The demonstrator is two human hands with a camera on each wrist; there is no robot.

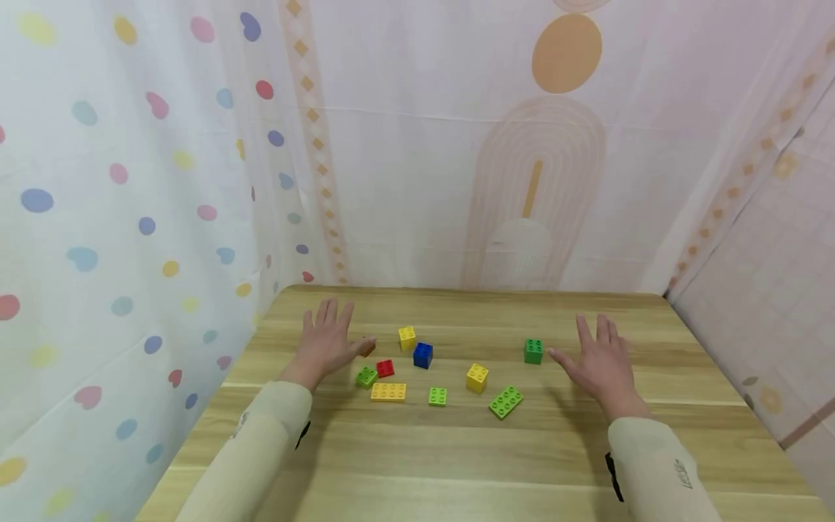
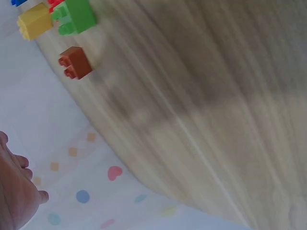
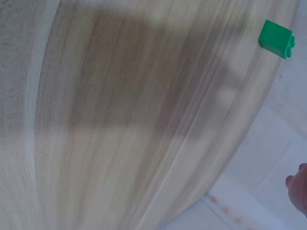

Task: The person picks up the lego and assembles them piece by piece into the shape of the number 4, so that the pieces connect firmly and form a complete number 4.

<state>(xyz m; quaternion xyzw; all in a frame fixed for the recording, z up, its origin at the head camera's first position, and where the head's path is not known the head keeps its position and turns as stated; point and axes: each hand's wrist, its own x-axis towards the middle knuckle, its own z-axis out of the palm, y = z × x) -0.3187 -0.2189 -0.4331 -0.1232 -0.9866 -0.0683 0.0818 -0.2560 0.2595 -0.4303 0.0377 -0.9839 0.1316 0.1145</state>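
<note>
Stretching the left hand [image 1: 326, 346] over the tabletop [image 1: 457, 464] left of the head view's centre, with straight, spread fingers and with the thumb partly covering a brown brick [image 2: 78, 63]. Holding out the right hand [image 1: 601, 362] on the right side of that frame, likewise with straight, parted fingers, the thumb pointing at a dark green brick [image 1: 533, 351] just beside it. Showing the brown brick again at the upper left of the left wrist view, and the dark green one at the upper right of the right wrist view. Lying between the hands, around the lower middle of the head view: an upper yellow brick [image 1: 407, 338] near a blue brick [image 1: 422, 355], then a red brick [image 1: 385, 368] just beside a light green brick [image 1: 367, 377]. Lying lower in the frame, from left to right: a long yellow-orange brick [image 1: 388, 392], a small lime brick [image 1: 438, 396], a lower yellow brick [image 1: 477, 378] and a long lime brick [image 1: 506, 402], set at a slant. Hanging behind, across the upper frame, patterned curtains [image 1: 404, 174].
</note>
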